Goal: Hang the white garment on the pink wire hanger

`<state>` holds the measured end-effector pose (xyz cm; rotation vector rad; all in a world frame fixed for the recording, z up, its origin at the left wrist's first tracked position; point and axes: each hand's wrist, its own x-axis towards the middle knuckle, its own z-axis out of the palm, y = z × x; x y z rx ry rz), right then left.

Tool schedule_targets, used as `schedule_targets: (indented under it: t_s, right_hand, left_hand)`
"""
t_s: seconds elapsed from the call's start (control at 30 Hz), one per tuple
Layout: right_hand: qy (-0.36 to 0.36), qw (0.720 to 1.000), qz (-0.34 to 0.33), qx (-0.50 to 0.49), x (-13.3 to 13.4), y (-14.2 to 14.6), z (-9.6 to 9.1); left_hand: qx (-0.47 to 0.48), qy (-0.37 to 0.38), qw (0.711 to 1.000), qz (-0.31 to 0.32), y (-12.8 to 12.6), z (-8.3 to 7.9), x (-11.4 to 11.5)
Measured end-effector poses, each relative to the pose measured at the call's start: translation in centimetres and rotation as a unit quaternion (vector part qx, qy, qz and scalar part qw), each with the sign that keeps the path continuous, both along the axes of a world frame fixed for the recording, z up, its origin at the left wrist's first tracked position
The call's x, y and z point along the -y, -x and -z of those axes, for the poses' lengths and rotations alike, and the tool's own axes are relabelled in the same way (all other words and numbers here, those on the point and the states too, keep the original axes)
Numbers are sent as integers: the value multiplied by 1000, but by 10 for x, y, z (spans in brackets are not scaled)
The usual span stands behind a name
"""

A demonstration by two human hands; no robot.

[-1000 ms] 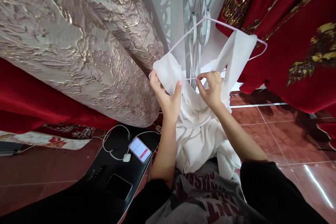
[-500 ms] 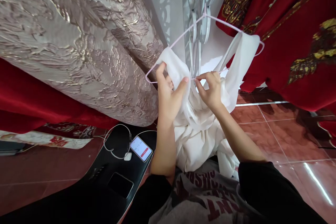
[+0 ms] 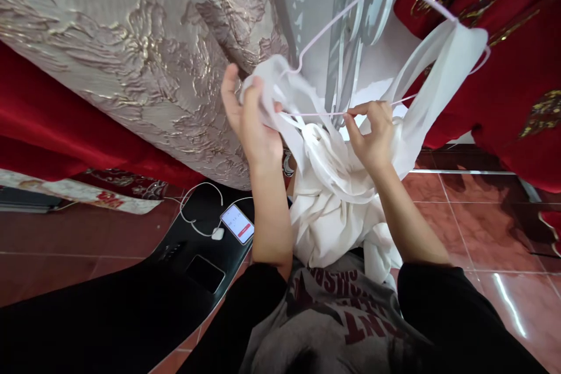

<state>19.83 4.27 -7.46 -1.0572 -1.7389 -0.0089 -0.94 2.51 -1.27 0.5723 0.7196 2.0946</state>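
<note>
A pale pink clothes hanger [image 3: 346,9] hangs tilted in front of me with a white sleeveless garment [image 3: 328,228] on it. My left hand [image 3: 258,120] grips the garment's left shoulder strap at the hanger's left end, its fingers partly smeared by motion. That strap is bunched and blurred, and it covers the hanger's left tip. With thumb and fingertip, my right hand [image 3: 372,128] pinches the hanger's thin bottom bar. The right shoulder strap loops over the hanger's right arm. Below my hands the garment's body falls in folds against my shirt.
Cream embossed fabric [image 3: 175,70] drapes on the left, red embroidered fabric [image 3: 521,70] on the right. A grey metal frame [image 3: 350,41] stands behind the hanger. A black bench [image 3: 144,298] at lower left bears a lit phone [image 3: 238,224], a dark phone [image 3: 205,273] and a white cable [image 3: 193,187].
My left hand has moved left and up, carrying the left strap outward toward the hanger's end. My right hand keeps its pinch on the bar. The hanger appears higher and farther right in view.
</note>
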Motion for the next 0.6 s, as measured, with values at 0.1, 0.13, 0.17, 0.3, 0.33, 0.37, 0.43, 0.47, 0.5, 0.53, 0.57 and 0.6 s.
schedule_targets:
  t_s: [0.1, 0.13, 0.17, 0.3, 0.33, 0.37, 0.43, 0.47, 0.5, 0.53, 0.57, 0.6]
  right_hand:
    - [4, 1000, -4, -8, -2, -2, 2]
    - [4, 1000, -5, -8, -2, -2, 3]
    - [3, 1000, -6, -9, -2, -2, 4]
    - [11, 1000, -4, -18, 0, 3, 5]
    - [14, 1000, -1, -22, 1, 6, 5]
    - [16, 1000, 2, -25, 2, 9, 4]
    - [18, 999, 0, -28, 6, 13, 0]
    - [20, 999, -9, -26, 9, 14, -3]
    - [20, 999, -20, -24, 12, 13, -7]
    - [11, 999, -30, -25, 15, 9, -11]
    - [-9, 999, -35, -36, 17, 3, -15]
    - [-40, 997, -29, -62, 18, -7, -19]
  left_hand:
    - [120, 37, 992, -1, 33, 25, -15]
    - [148, 43, 988, -4, 38, 35, -18]
    - [163, 53, 985, -7, 38, 44, -18]
    - [127, 50, 989, 53, 1, 62, -5]
    - [94, 32, 989, 106, -13, 61, 0]
    - [57, 6, 985, 162, -26, 58, 5]
    - [10, -32, 979, 202, -48, 52, 13]
    - [-5, -41, 979, 201, -55, 49, 15]
    - [-17, -42, 981, 190, -60, 47, 16]
    - [-26, -38, 983, 175, -62, 45, 17]
    - [-33, -34, 985, 164, -63, 44, 17]
    - [-38, -32, 986, 156, -62, 44, 16]
